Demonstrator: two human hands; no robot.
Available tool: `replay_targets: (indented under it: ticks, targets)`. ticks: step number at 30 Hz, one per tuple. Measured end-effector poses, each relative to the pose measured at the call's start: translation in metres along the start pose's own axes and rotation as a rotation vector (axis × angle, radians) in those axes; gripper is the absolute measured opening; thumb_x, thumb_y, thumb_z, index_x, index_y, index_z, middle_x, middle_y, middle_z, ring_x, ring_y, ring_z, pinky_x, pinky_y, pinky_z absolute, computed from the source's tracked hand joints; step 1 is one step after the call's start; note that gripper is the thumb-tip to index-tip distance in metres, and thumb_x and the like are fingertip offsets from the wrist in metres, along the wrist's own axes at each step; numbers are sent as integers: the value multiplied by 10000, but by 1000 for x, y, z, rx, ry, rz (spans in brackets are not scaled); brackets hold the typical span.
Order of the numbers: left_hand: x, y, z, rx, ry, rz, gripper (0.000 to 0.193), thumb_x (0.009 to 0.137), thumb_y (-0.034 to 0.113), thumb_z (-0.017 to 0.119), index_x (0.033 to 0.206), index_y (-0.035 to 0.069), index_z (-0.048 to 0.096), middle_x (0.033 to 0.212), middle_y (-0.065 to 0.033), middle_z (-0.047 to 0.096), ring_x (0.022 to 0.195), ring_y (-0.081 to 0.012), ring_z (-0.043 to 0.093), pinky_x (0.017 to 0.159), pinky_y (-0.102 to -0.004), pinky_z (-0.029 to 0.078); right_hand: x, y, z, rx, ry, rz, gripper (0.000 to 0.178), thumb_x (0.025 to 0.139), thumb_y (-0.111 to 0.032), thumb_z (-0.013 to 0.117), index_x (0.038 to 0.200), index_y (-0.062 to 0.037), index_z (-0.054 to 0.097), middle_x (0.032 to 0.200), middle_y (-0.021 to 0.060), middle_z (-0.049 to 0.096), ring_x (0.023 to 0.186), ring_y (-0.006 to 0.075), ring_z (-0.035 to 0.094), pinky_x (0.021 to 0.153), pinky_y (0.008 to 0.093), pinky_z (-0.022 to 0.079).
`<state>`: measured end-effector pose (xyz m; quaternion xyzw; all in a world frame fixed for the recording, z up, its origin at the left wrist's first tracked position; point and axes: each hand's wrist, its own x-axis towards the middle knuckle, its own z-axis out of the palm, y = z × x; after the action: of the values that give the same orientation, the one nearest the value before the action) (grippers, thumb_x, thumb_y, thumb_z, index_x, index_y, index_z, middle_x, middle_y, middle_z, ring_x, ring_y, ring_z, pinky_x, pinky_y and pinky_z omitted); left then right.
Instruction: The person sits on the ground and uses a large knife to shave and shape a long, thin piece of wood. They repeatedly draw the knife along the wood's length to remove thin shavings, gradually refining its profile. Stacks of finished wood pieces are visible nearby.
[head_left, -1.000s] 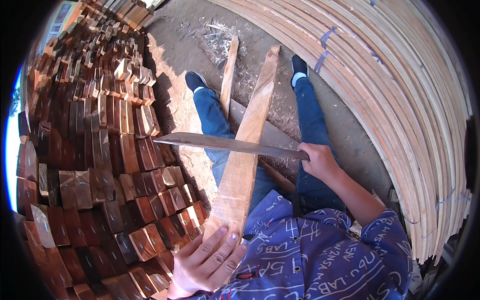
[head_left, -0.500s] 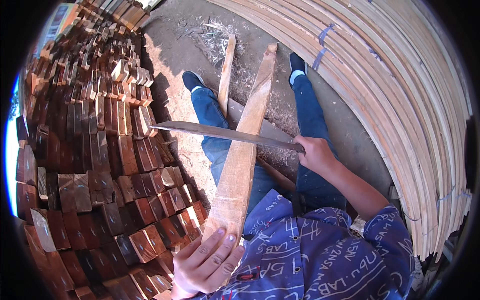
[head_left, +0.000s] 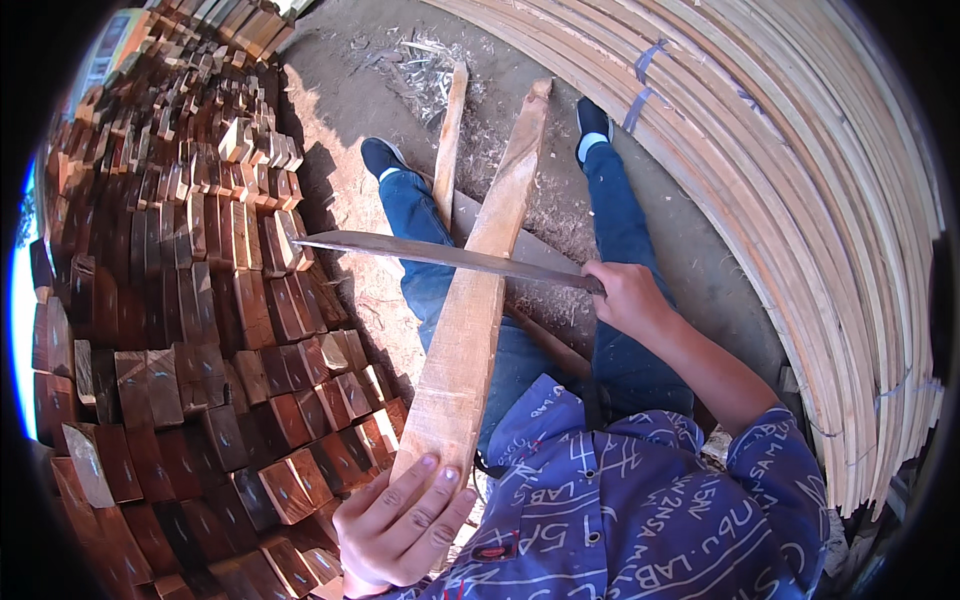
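Note:
My left hand [head_left: 405,525] grips the near end of a long pale wooden board [head_left: 450,350], fingers laid over its top face and the thumb out of sight. The board slants away from me between my legs, its far end narrower and rough. In my right hand [head_left: 632,300] is a machete [head_left: 400,250], fingers wrapped round its handle, which is mostly hidden. The long blade lies crosswise over the board near its middle, tip toward the left. Whether blade and wood touch, I cannot tell.
Stacked reddish-brown wood blocks [head_left: 150,380] fill the left side. Long pale strips [head_left: 790,200], bundled with purple ties, curve along the right. A narrow wood piece [head_left: 450,130] leans beside my left leg, near wood shavings [head_left: 430,75] on the ground. My legs are stretched forward.
The near end of the board has shifted slightly left together with my left hand. The machete has moved a little up and left in the view, still across the board.

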<state>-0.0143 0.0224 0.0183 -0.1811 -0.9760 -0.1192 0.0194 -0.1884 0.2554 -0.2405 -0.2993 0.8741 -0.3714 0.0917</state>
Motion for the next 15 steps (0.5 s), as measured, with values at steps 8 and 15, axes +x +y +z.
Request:
replay_targets:
  ticks: [8, 15]
  targets:
    - [-2, -10, 0, -14, 34, 129, 167, 711, 131, 786, 869, 111, 739, 893, -102, 741, 879, -265, 731, 628, -322, 612, -3, -57, -33, 188, -44, -205, 315, 655, -27, 707, 941, -68, 581, 765, 115, 626, 718, 328, 659, 602, 422, 520]
    - [7, -13, -2, 13, -32, 128, 157, 719, 159, 792, 867, 127, 751, 876, -93, 744, 875, -265, 733, 637, -329, 602, 14, 21, -2, -14, -20, 9, 303, 661, 21, 662, 953, -26, 598, 799, 182, 641, 756, 395, 638, 638, 446, 509]
